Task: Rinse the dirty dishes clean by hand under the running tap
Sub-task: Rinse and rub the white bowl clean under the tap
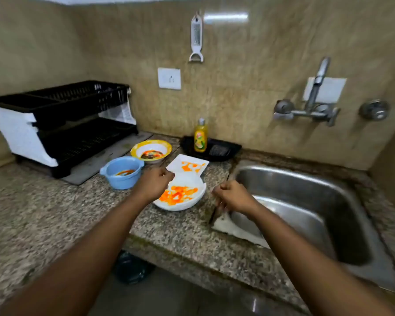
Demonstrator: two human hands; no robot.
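Note:
Several dirty dishes stand on the granite counter left of the steel sink (328, 185). A white bowl (192, 200) smeared orange is nearest. Behind it lie a white square plate (180, 164), a yellow-rimmed bowl (155, 145) and a blue tub (118, 181). My left hand (154, 183) hovers over the white bowl's left rim with its fingers curled, holding nothing that I can see. My right hand (232, 196) is a loose fist at the sink's left edge, above a white cloth (235, 229). The wall tap (315, 96) shows no water.
A black and white dish rack (62, 126) stands at the back left. A yellow soap bottle (200, 136) sits in a black tray (224, 149) with a scrubber. A grater (196, 39) hangs on the tiled wall. The counter's front edge runs below my forearms.

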